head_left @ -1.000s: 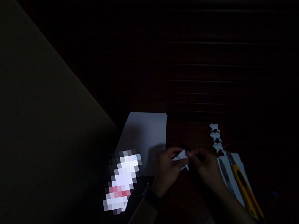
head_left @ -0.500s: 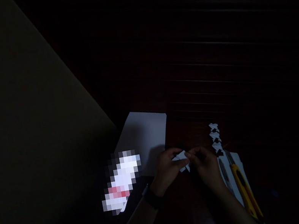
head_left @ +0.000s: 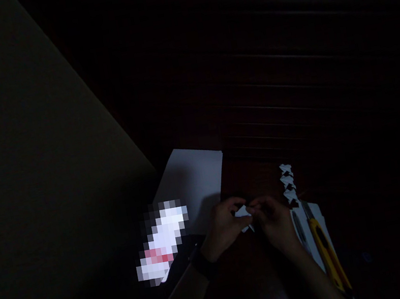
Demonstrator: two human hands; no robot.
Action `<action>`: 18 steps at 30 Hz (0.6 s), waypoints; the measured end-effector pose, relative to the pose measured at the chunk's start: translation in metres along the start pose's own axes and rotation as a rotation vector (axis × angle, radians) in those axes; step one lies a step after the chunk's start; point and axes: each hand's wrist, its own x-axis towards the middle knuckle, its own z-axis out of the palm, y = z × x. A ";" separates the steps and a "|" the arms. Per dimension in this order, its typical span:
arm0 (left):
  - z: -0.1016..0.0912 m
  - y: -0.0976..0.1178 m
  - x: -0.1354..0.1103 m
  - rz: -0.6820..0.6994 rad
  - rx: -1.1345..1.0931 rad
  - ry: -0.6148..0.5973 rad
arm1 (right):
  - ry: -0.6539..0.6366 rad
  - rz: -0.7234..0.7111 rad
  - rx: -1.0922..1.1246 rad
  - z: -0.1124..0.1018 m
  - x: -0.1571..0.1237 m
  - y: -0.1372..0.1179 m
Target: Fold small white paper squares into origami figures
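Note:
A small folded piece of white paper (head_left: 242,211) is held between my two hands above the dark table. My left hand (head_left: 223,224), with a dark band on its wrist, pinches it from the left with thumb and fingers. From the right, the thumb and fingers of my right hand (head_left: 274,216) close on its edge. Parts of the fold are hidden behind the fingers. To the right of my right hand lie several small folded white paper pieces (head_left: 288,183) in a column.
A yellow utility knife (head_left: 325,251) and a slim pen-like tool (head_left: 299,227) lie on white paper (head_left: 316,211) at the right. White sheets (head_left: 196,171) lie behind my left hand. A bright, pixelated screen (head_left: 165,238) stands at the left, near a pale wall (head_left: 29,148).
My fingers have shifted slightly on the folded paper, and less of it shows between them. Everything else stays in place.

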 end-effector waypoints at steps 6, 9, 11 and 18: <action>-0.003 0.006 -0.001 -0.047 -0.040 -0.003 | -0.024 0.027 0.063 0.000 0.001 -0.004; -0.004 0.010 -0.001 -0.070 -0.062 -0.005 | -0.083 0.036 0.106 -0.004 0.002 -0.007; -0.003 0.013 -0.002 -0.061 -0.045 -0.008 | -0.139 0.042 0.128 -0.007 0.003 -0.009; 0.000 0.011 -0.004 0.036 0.074 0.018 | -0.111 0.100 0.102 -0.012 0.007 -0.005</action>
